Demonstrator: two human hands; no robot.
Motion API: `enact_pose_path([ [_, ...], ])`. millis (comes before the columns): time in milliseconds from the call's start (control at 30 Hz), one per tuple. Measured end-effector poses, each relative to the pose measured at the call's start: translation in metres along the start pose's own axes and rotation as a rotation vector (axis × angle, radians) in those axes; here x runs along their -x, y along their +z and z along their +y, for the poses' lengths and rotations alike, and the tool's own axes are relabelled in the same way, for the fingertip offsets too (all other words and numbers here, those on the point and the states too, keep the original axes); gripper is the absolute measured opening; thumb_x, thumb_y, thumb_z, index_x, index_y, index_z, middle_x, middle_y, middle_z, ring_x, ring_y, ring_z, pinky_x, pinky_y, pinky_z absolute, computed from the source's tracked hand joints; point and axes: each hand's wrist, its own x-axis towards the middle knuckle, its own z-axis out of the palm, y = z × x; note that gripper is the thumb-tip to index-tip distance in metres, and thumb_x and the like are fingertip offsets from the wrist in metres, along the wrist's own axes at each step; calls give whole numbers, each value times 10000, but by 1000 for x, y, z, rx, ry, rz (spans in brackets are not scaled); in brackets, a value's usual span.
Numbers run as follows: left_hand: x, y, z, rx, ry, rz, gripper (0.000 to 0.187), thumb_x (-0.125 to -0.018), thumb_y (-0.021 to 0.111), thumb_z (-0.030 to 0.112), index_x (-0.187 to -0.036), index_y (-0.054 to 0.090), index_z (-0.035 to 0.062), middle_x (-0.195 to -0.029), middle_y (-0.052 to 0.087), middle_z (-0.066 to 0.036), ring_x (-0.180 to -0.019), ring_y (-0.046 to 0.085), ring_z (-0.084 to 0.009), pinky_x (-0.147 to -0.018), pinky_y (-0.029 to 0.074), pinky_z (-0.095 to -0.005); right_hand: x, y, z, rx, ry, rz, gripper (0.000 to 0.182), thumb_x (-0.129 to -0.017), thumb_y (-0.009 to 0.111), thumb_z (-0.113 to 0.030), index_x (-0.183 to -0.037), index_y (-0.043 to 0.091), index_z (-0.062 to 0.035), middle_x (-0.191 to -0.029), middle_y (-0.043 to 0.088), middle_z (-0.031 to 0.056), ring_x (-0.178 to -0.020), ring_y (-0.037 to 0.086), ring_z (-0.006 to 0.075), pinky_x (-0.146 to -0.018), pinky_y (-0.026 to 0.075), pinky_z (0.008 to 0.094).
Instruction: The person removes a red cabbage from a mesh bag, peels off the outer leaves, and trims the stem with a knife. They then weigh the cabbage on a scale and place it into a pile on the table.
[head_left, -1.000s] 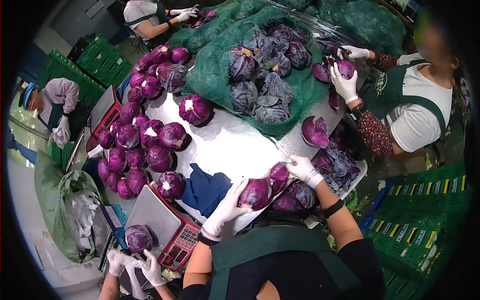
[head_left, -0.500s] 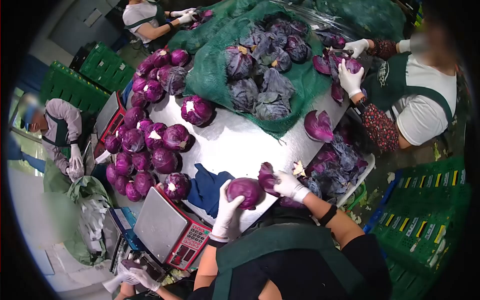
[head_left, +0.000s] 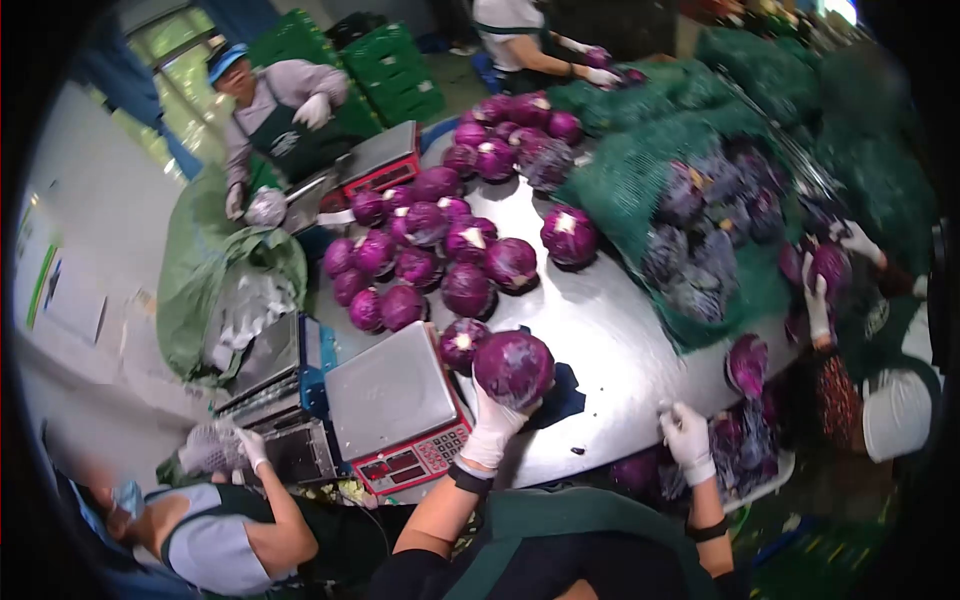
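My left hand (head_left: 492, 425), in a white glove, holds up a round purple cabbage (head_left: 513, 369) from below, near the right edge of a scale (head_left: 392, 390). A dark blue cloth (head_left: 562, 397) lies on the metal table (head_left: 630, 375) beside that cabbage. My right hand (head_left: 686, 438), also gloved, is raised at the table's front edge with its fingers curled; whatever it may hold is too small to make out. Just left of my left hand's cabbage sits another cabbage (head_left: 463, 342), its pale stem end facing up.
Several cabbages (head_left: 425, 222) cover the table's left part. A green mesh sack (head_left: 640, 180) of dark-leaved cabbages lies at the right. Loose leaves (head_left: 745, 450) fill a container at front right. Co-workers stand at left, back and right; a second scale (head_left: 380, 155) is farther back.
The view has turned left. My left hand has lifted the cabbage toward the scale. The torn leaf is gone from my right hand, which is now apart from the cabbage.
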Motion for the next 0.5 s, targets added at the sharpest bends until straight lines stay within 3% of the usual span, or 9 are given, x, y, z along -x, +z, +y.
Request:
enact_pose_path([
  [67,-1,18,51,-86,169,154,764,-765,431,733,-1314,432,202,-1300,492,-116,-1114,524,-378,-660,539,-437,5,14,-3,66,-25,-39,128,-789,612,-88,-893,618,-15,-649,546,151,-564,563,247,-563,449,341],
  [133,-8,13,105,-37,397,136,800,-751,440,751,-1331,414,200,-1304,485,-105,-1146,503,-342,-812,498,-462,14,20,1,7,6,-49,141,-782,609,-79,-906,619,-12,-638,549,155,-557,565,255,-551,446,350],
  [200,-11,4,155,-148,593,117,837,-735,461,761,-1343,395,190,-1316,468,-95,-1167,480,-321,-944,411,-480,22,22,30,85,-88,-47,162,-823,576,-7,-973,636,-7,-640,571,36,-459,512,81,-437,425,244],
  [267,-26,-27,214,-213,683,369,854,-733,482,755,-1355,372,180,-1322,457,-89,-1170,471,-309,-979,367,-495,31,21,45,7,29,-48,161,-803,584,5,-955,635,-5,-640,574,32,-473,518,77,-443,438,248],
  [333,-36,-45,252,-238,638,504,858,-741,496,745,-1373,335,187,-1334,434,-94,-1149,484,-305,-977,358,-522,37,22,55,64,21,-15,151,-786,598,3,-933,631,0,-636,572,30,-487,523,76,-447,447,248],
  [433,-43,-44,252,-332,786,800,785,-771,557,666,-1279,358,103,-1234,478,-166,-1052,535,-361,-821,482,-488,39,24,59,105,185,-24,155,-745,639,-48,-898,646,-20,-725,641,131,-643,641,209,-626,504,316],
  [467,-44,-55,253,-389,754,676,741,-818,531,624,-1291,330,90,-1220,478,-163,-1046,537,-353,-806,487,-490,34,26,53,109,193,-10,155,-745,639,-48,-898,646,-20,-725,641,131,-643,641,209,-626,504,316],
  [500,-49,-57,251,-331,797,652,674,-866,491,580,-1298,338,86,-1195,482,-152,-1049,533,-330,-791,488,-484,32,27,43,100,65,-23,151,-754,638,-59,-900,645,-18,-770,651,139,-695,649,229,-663,506,325],
])
